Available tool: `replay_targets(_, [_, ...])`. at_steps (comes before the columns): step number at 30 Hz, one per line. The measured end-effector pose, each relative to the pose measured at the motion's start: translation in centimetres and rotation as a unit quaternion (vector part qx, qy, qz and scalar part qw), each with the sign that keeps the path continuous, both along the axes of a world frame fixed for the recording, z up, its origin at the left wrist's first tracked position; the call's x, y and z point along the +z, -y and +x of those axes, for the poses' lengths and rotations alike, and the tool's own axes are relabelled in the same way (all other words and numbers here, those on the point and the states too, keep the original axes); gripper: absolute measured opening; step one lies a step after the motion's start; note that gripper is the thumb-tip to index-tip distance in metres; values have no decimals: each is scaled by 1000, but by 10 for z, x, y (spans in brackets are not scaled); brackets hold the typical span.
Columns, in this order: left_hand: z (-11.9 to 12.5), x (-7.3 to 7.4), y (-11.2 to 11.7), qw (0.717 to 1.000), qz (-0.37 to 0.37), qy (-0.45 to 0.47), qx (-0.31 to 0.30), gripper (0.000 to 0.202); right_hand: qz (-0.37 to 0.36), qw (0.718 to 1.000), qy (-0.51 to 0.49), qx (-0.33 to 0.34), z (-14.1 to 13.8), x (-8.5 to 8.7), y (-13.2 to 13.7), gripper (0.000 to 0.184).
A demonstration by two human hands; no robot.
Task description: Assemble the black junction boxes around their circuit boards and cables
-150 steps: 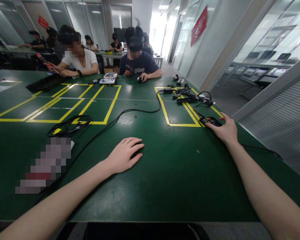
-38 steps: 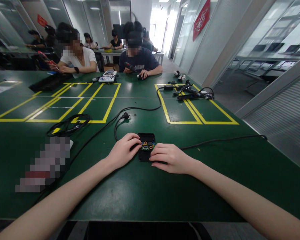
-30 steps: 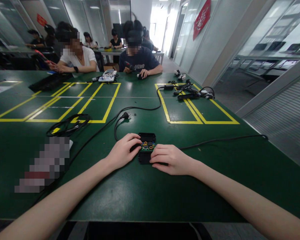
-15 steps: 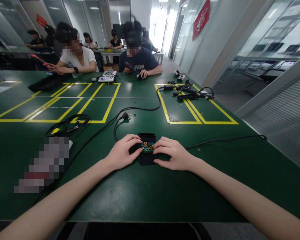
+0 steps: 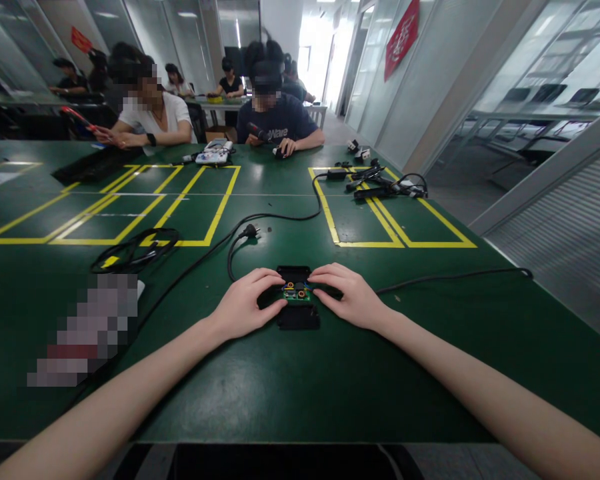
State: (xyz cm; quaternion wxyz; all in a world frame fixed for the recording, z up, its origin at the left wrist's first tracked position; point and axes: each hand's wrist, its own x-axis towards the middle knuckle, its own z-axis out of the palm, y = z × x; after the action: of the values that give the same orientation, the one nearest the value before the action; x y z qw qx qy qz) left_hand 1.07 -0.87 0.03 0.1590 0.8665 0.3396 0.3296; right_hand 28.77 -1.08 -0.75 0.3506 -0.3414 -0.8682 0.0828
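Observation:
A small green circuit board (image 5: 304, 299) with copper-wound coils lies in front of me, between two black plastic case halves. One half (image 5: 293, 272) is behind the board, the other half (image 5: 299, 318) nearer to me. My left hand (image 5: 243, 303) grips the board's left end, thumb in front and fingers behind. At the right end, my right hand (image 5: 353, 293) has its thumb and fingers closed around the board's edge, where blue wires show. A black cord (image 5: 445, 278) runs out from behind the right hand, and a plug (image 5: 251, 231) on a short cord lies behind the left.
A coiled black cable (image 5: 135, 250) lies at left, near a blurred object (image 5: 97, 320). Another long cable (image 5: 275, 216) crosses the green table (image 5: 220, 393) to a pile of black adapters (image 5: 380, 185). Two people sit across the table, one holding a dark tool.
My right hand's thumb has moved up from the near case half to the board's right end, uncovering that half's right side. My left hand has stayed nearly still.

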Motion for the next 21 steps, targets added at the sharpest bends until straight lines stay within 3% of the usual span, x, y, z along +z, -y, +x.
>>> replay_targets(13, [2,-1,0,1000,11,-14,18,18,-22,1000,11,-14,1,5,1,12])
replay_targets(18, [3,-2,1,999,18,-10,25,17,-42,999,16,4,-2,9,7,29])
replay_targets(21, [4,-2,1,1000,16,-6,26,16,-28,999,25,5,-5,9,8,29])
